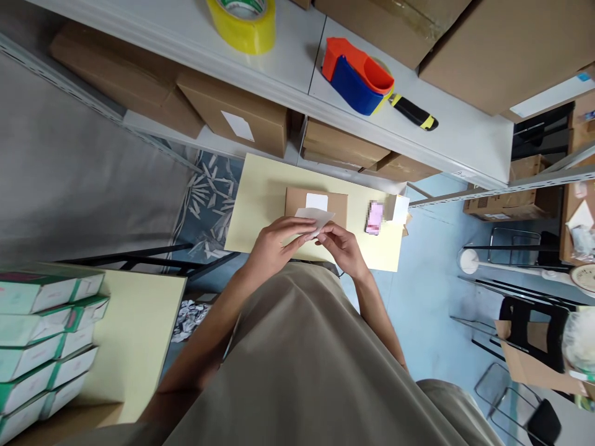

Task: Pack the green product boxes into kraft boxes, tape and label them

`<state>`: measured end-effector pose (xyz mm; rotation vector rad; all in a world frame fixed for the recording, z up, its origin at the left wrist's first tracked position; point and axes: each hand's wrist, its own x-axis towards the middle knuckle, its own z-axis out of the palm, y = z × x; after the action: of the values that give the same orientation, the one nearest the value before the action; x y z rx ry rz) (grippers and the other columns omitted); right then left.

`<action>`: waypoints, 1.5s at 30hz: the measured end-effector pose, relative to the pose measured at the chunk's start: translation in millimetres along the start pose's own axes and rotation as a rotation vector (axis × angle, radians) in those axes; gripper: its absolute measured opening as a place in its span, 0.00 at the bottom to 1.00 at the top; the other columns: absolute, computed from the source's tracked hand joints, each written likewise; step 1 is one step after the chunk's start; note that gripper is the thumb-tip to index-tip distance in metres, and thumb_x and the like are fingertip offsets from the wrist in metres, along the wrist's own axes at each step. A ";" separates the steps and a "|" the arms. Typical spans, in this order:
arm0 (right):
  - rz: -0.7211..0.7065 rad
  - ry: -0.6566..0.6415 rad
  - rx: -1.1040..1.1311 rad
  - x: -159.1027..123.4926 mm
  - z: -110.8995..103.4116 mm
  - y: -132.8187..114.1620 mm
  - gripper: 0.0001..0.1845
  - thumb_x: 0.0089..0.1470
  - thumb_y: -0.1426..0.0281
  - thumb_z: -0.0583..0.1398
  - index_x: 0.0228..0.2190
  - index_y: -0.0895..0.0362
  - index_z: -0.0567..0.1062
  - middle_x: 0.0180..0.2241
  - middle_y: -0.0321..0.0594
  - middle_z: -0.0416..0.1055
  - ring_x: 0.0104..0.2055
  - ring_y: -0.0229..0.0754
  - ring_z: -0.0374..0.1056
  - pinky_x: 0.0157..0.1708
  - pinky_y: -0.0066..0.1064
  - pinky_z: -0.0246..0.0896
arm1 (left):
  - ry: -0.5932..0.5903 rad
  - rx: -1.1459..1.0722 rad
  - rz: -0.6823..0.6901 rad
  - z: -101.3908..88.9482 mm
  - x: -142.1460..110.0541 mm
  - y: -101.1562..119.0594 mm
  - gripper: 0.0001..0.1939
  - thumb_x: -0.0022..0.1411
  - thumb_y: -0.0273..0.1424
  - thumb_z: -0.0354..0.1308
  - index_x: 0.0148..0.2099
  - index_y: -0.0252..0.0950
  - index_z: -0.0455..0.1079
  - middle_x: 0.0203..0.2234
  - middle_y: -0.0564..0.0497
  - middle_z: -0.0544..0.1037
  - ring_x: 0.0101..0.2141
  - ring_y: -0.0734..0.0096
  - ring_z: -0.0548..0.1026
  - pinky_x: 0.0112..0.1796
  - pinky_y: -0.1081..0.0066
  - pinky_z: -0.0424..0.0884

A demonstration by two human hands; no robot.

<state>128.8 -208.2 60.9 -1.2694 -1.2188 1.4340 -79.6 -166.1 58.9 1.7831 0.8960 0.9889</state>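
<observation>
A white paper slip (pixel 320 215), perhaps a label, is held between both hands at the near side of a small cardboard box. My left hand (pixel 276 243) pinches it from the left, fingers stretched along its lower edge. At its lower right corner, my right hand (pixel 341 246) has thumb and fingers closed on the slip. Beneath and beyond it, the brown cardboard box (pixel 294 201) lies flat on the pale yellow table (pixel 251 204). A white label (pixel 317 201) shows on the box top, partly covered by the slip.
Right of the box are a pink-screened phone (pixel 374 217) and a small white box (pixel 398 209). A shelf (pixel 288 56) above carries yellow tape (pixel 246 28), a tape dispenser (pixel 356 77) and a utility knife (pixel 413 113). Stacked green-and-white boxes (pixel 41 334) stand at left.
</observation>
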 end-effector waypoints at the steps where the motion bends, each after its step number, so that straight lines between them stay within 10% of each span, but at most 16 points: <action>1: -0.003 -0.009 -0.002 1.0 0.6 -0.9 0.20 0.66 0.46 0.66 0.41 0.50 0.79 0.40 0.38 0.72 0.43 0.43 0.72 0.47 0.39 0.76 | -0.003 -0.001 -0.003 -0.8 0.5 -0.2 0.12 0.77 0.37 0.61 0.55 0.44 0.83 0.53 0.47 0.86 0.54 0.62 0.84 0.58 0.58 0.80; 45: 0.080 0.142 -0.026 -9.4 23.6 -0.1 0.22 0.65 0.45 0.64 0.41 0.51 0.76 0.39 0.40 0.79 0.44 0.45 0.78 0.48 0.39 0.75 | -0.060 -0.107 -0.171 4.4 -10.6 -1.7 0.16 0.78 0.42 0.57 0.54 0.40 0.82 0.47 0.45 0.87 0.47 0.63 0.85 0.51 0.65 0.80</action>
<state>106.7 -220.4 62.9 -1.4269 -1.1060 1.3626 -80.4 -176.2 53.4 1.6096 0.9242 0.8540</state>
